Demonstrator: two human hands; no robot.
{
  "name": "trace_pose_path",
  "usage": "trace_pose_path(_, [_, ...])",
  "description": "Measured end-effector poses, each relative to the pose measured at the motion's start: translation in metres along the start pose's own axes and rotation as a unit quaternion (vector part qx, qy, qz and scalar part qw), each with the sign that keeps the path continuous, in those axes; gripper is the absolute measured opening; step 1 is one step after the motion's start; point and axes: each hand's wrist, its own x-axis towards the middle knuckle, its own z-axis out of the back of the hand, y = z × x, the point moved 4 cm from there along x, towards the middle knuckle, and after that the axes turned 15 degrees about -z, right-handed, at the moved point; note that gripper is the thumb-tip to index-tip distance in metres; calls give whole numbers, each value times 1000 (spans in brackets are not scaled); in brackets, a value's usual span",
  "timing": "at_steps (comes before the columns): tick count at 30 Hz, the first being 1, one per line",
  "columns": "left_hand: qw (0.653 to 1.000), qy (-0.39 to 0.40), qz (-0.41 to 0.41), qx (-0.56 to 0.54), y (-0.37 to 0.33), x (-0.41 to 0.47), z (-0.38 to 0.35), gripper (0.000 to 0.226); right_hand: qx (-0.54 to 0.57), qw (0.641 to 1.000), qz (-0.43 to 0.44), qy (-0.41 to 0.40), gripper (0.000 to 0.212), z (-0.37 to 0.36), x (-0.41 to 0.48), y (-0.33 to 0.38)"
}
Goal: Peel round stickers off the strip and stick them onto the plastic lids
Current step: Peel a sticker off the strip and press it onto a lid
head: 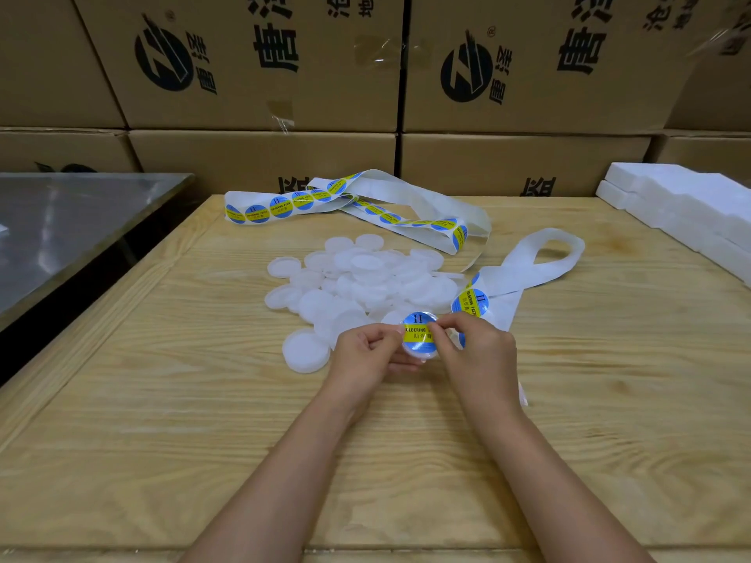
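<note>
Reaching in from the near edge of the wooden table [195, 400] with both bare forearms, and meeting a little short of the middle of the surface. Cupping a plastic lid [422, 354] from the left and from below in the left hand [367, 351], with fingers curled round its rim and the thumb lying at the left edge of the lid's top. Pinching the right edge of a round sticker [417, 332] with the bent thumb and forefinger of the right hand [475, 347], wrist raised, and pressing it down onto that lid. Holding the lid just above the surface at the near side of the heap of bare lids [365, 278], face turned up and tipped slightly toward the near edge.

Showing a blue disc with a yellow band running left to right, parallel to the near edge: "II" above, "LDERING" on the band, Chinese characters beneath, too small to read.

Trailing the backing strip [536, 262] from under the right hand toward the far right, with one sticker reading "SOLDERING PASTE" just beyond the knuckles. Lying looped near the far edge, more of the strip [280, 207] with the same labels.

Standing behind the far edge, cardboard boxes [260, 75] printed with a round black logo and 唐泽.
</note>
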Motion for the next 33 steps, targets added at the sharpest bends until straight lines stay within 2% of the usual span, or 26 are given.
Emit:
trace_pose_path(2, [1000,-5,0,-2,0,0,0,15,-3,1000,-12,-5,7,-2,0,-1])
trace_pose_path(5, [1000,-6,-6,4,0,-1,-1,15,35,997,-71,8,33,-4,2,-8])
trace_pose_path(7, [1000,0,-12,1,-1,-1,-2,15,64,994,-92,8,28,-5,2,-10])
trace_pose_path(11, [999,21,-34,-4,-2,-3,-4,17,104,987,-125,8,5,-10,1,-13])
trace_pose_path(18, [998,8,-61,19,0,-2,-1,16,149,968,-200,17,32,-20,-1,-14])
trace_pose_path(26, [997,-20,-56,-45,-1,-2,2,18,213,954,-169,129,34,-25,-3,-9])
trace_pose_path(29, [997,-28,-42,-63,-1,-2,4,20,226,954,-138,137,37,-21,-2,-8])
trace_pose_path(33, [996,-27,-39,-69,-1,0,5,23,249,954,-108,128,27,-14,-1,-7])
